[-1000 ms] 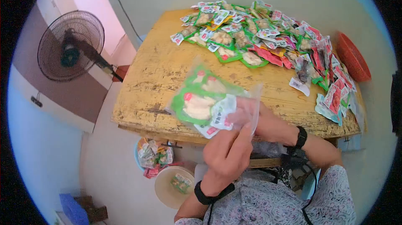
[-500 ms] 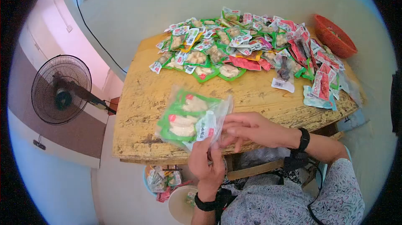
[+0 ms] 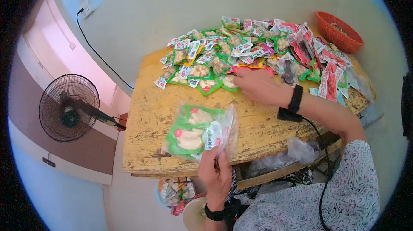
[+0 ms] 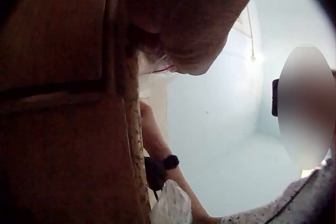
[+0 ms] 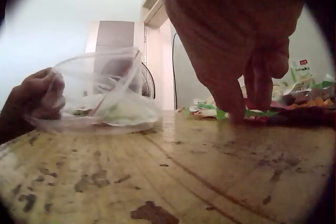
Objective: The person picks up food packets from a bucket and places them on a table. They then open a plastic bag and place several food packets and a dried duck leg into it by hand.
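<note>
My left hand point(image 3: 215, 175) pinches the lower edge of a clear plastic bag point(image 3: 232, 124) by the table's front edge. Inside the bag lie green-edged packets point(image 3: 189, 139) with pale contents. The right wrist view has the bag point(image 5: 123, 90) with its mouth partly spread, gripped by the left hand point(image 5: 38, 99). At the near side of a packet pile point(image 3: 200, 71), my right hand point(image 3: 264, 88) reaches down over a green-edged packet point(image 3: 229, 82). Its fingers point(image 5: 258, 85) point downward at the pile, and whether they grip anything is unclear.
A red basket point(image 3: 340, 33) stands behind the pile's right end. Crumpled clear plastic point(image 3: 301, 150) lies below the worn table's point(image 3: 146, 145) front edge. On the floor are a tub of packets point(image 3: 174, 192) and a pale bucket point(image 3: 195, 214). A fan point(image 3: 69, 108) stands left.
My right hand has left the bag and moved up and across to the pile. The left hand still holds the bag. The head view has shifted.
</note>
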A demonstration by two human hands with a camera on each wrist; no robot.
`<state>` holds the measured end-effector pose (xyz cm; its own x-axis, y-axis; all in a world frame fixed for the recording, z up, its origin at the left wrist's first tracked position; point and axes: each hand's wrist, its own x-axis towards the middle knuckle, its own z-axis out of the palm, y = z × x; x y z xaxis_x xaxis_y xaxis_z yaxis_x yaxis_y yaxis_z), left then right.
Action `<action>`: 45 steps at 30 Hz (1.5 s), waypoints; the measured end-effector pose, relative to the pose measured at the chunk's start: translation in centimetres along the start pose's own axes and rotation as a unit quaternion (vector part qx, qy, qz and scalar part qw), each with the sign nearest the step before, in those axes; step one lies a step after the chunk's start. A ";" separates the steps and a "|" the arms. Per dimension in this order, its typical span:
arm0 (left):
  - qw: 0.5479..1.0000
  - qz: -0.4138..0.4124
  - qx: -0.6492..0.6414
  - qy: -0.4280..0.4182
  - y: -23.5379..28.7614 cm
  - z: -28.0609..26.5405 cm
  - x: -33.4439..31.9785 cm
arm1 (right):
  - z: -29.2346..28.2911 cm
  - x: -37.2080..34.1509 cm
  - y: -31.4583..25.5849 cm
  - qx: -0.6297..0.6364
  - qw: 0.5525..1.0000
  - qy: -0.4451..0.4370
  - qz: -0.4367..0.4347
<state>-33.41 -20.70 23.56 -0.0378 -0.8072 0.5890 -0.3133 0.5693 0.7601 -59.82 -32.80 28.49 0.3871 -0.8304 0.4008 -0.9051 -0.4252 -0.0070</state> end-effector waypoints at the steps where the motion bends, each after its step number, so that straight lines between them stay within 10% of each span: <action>1: 1.000 0.008 -0.002 0.002 -0.1 0.1 0.0 | 0.5 0.3 0.2 -0.011 1.000 -0.016 0.003; 9: 0.999 -0.044 0.020 -0.024 0.7 -0.1 -0.1 | -1.6 -1.7 1.0 0.227 0.965 0.122 0.041; 12: 0.999 -0.050 0.007 -0.017 0.4 0.3 -0.2 | -7.7 -3.3 -0.4 0.421 0.870 0.017 0.258; 16: 0.998 0.028 0.031 0.051 1.9 0.8 -0.3 | -9.8 -5.9 0.2 0.577 0.762 0.040 0.290; 19: 0.989 0.112 0.038 0.090 2.3 0.3 -1.2 | -9.5 -7.4 -0.3 0.619 0.728 0.098 0.278; 25: 0.989 0.000 -0.046 -0.141 7.8 1.7 -0.3 | -10.7 -10.3 -5.1 0.656 0.700 0.169 0.225; 31: 0.968 -0.068 -0.231 -0.069 8.2 4.6 -1.2 | -9.6 -14.8 -9.4 0.805 0.544 0.051 0.230; 35: 0.946 -0.121 -0.298 -0.038 9.4 4.5 -1.6 | -9.8 -15.8 -8.4 0.671 0.694 -0.130 0.226; 38: 0.983 -0.006 -0.147 -0.112 8.9 3.4 -1.0 | -8.8 -16.9 -5.7 0.628 0.751 -0.047 0.200; 42: 0.964 0.040 -0.136 -0.224 8.9 2.2 0.0 | -12.2 -15.5 -3.8 0.674 0.717 0.000 0.178; 45: 0.950 0.070 -0.141 -0.270 8.6 2.2 0.1 | -13.0 -14.9 -4.5 0.529 0.836 -0.094 0.111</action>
<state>-38.16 -16.28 29.54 -0.5651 -0.6399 0.5208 -0.0056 0.6341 0.7732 -63.83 -13.86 34.49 0.3409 -0.9307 0.1326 -0.3338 -0.2517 -0.9084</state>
